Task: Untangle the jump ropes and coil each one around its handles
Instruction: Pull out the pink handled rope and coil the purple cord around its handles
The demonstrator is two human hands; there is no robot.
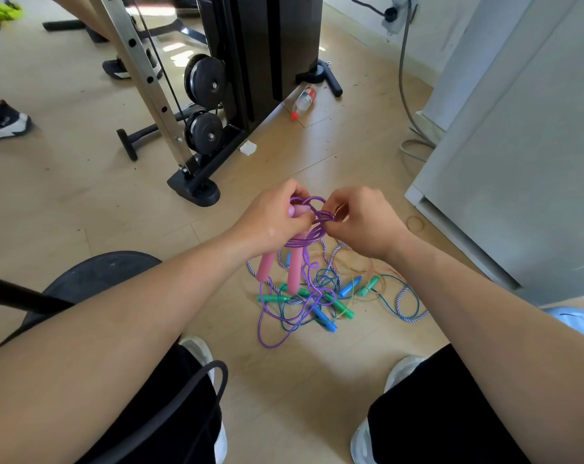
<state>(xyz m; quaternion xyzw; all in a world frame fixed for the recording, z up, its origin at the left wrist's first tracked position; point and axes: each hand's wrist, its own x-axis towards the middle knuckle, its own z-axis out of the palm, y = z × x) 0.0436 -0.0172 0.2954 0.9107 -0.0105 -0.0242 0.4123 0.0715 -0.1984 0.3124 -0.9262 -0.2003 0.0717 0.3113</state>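
Purple rope (312,229) pinched in both hands (320,219)

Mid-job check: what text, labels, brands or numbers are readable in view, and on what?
No text is readable.
Label on the plastic bottle: too blurred to read.
Lettering on the black shoe: too small to read.
No marks show on the pink handles or purple rope.

The left hand (273,217) grips two pink handles (294,269) (hanging downward); just beside it the right hand (364,219) pinches purple rope (317,212) loops. Below the grip, tangled ropes (334,296) lie on the floor (83,195).
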